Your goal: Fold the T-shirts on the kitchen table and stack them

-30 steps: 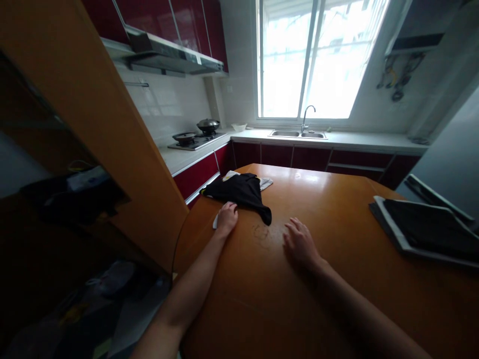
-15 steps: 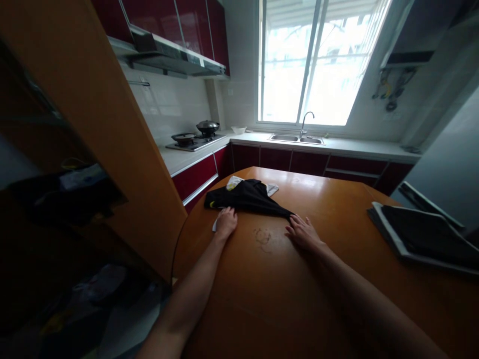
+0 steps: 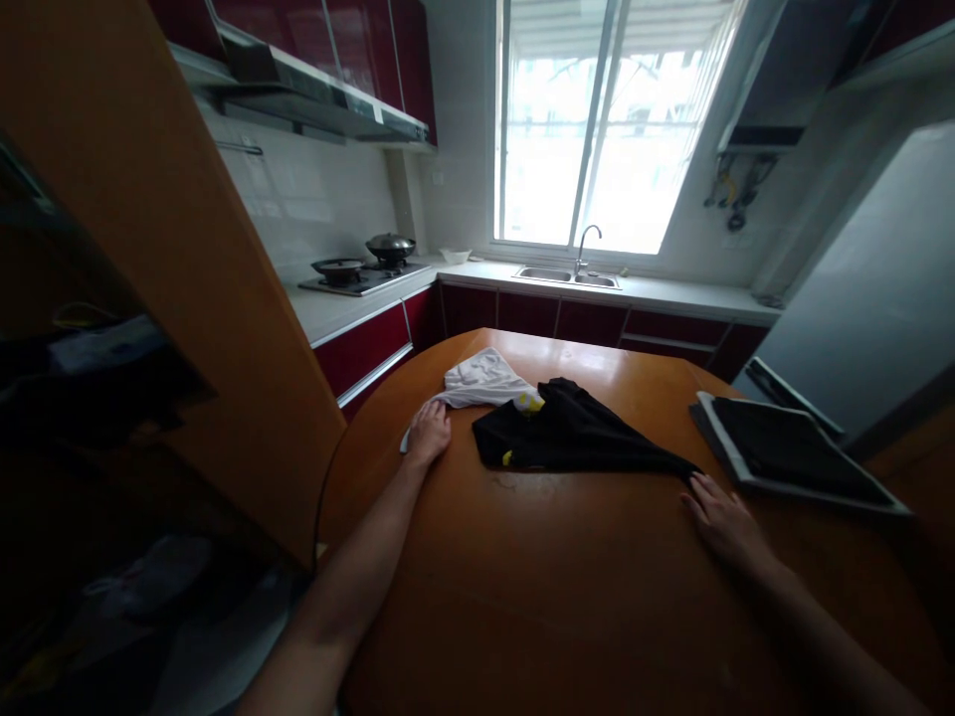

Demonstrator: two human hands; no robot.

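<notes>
A black garment (image 3: 589, 428) with small yellow marks lies stretched across the wooden table (image 3: 537, 587). At its narrow right end, my right hand (image 3: 727, 517) grips the fabric between thumb and fingers. To its left is a crumpled white garment (image 3: 484, 378) with a yellow print near the black cloth, which partly covers it. My left hand (image 3: 431, 430) is closed over the near left edge of the white garment, and a bit of white fabric shows beyond the wrist side. The left fingertips are partly hidden against the cloth.
On the table's right side rests a flat, dark folded stack with white edges (image 3: 791, 452). Behind the table run a counter with a sink (image 3: 567, 276) and a stove with two pans (image 3: 389, 247). A wooden panel (image 3: 246, 298) stands close on the left.
My right hand has pulled the black garment to the right, uncovering more of the white garment. My left hand stays near the table's left side, on the white cloth. The view has shifted slightly right.
</notes>
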